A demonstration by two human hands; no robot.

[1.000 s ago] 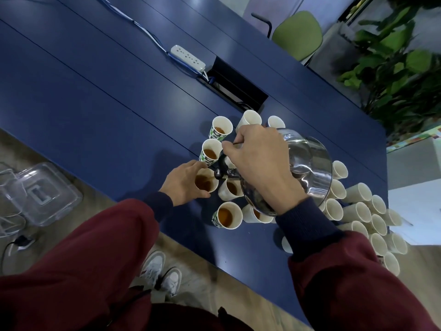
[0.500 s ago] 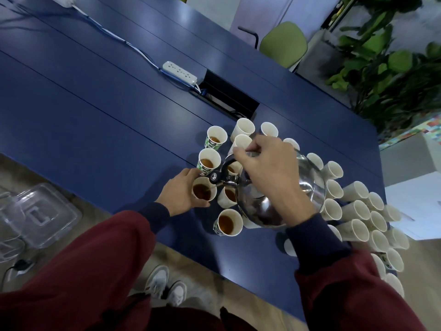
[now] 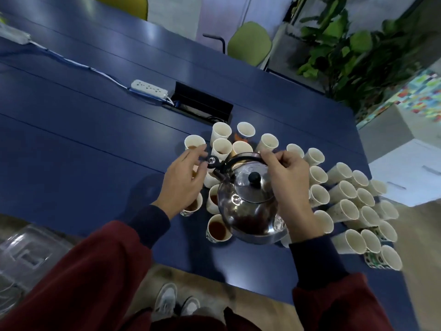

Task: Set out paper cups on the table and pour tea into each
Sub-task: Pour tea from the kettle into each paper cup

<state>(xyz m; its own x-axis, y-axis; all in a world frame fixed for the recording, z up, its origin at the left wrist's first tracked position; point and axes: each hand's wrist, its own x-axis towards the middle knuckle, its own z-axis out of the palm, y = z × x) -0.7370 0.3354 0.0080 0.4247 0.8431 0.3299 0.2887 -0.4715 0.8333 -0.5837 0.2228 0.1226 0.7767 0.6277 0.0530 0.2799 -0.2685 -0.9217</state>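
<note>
office meeting room: long blue conference table with cable hatch and power strip, green chair at 12 o'clock, potted plant at 1 o'clock.

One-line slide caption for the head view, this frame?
Right hand grips the handle of a steel kettle above clustered paper cups on a blue table; left hand hovers open over tea-filled ones.

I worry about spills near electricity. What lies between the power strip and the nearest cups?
Head view: an open black cable hatch in the table lies between the power strip and the cups.
</note>
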